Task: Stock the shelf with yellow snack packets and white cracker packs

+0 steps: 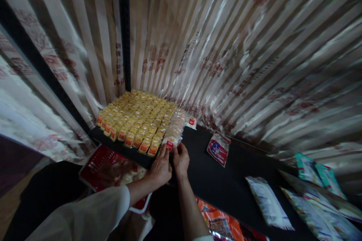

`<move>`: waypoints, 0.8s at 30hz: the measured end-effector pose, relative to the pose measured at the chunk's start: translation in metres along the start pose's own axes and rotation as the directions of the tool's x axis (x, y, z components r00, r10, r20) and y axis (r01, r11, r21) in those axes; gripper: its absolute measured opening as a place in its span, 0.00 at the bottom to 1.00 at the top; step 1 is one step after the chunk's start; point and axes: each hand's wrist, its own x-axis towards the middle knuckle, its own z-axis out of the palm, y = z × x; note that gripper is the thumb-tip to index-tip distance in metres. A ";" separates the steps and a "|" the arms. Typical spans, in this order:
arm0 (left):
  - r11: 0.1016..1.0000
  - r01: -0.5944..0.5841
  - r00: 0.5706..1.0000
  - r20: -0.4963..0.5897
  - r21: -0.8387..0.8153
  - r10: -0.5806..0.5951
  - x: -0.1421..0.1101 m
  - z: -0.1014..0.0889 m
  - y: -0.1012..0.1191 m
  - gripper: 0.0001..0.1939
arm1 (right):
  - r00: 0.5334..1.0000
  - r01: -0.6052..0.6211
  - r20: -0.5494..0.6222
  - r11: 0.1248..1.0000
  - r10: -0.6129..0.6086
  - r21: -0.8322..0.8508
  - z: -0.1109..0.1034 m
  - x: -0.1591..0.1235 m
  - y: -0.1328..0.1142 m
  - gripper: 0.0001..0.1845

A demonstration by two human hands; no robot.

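Note:
On a black shelf (203,165), several rows of yellow snack packets (135,118) with red labels stand packed together at the far left. A row of clear packets (174,126) with red labels lies along their right side. My left hand (161,167) and my right hand (181,160) meet at the front end of that clear row, fingers curled and pinching the nearest clear packet's end.
A red and blue packet (218,148) leans on the shelf to the right. White and teal packets (268,203) lie at the right end. Striped plastic sheeting (240,45) covers the back. A red box (107,165) sits below the shelf at the left.

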 end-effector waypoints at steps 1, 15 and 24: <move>1.000 -0.002 1.000 -0.007 -0.006 0.002 0.000 0.000 -0.001 0.36 | 1.000 0.003 -0.004 1.000 -0.003 0.007 0.000 0.000 0.000 0.29; 0.991 -0.110 0.992 -0.076 -0.070 0.105 -0.007 -0.010 -0.006 0.28 | 0.999 0.025 -0.048 1.000 -0.025 -0.010 -0.005 -0.028 -0.026 0.34; 0.967 -0.217 0.976 -0.002 -0.136 0.219 -0.076 -0.015 -0.068 0.14 | 0.988 -0.156 0.056 0.948 0.146 0.277 0.009 -0.152 -0.024 0.22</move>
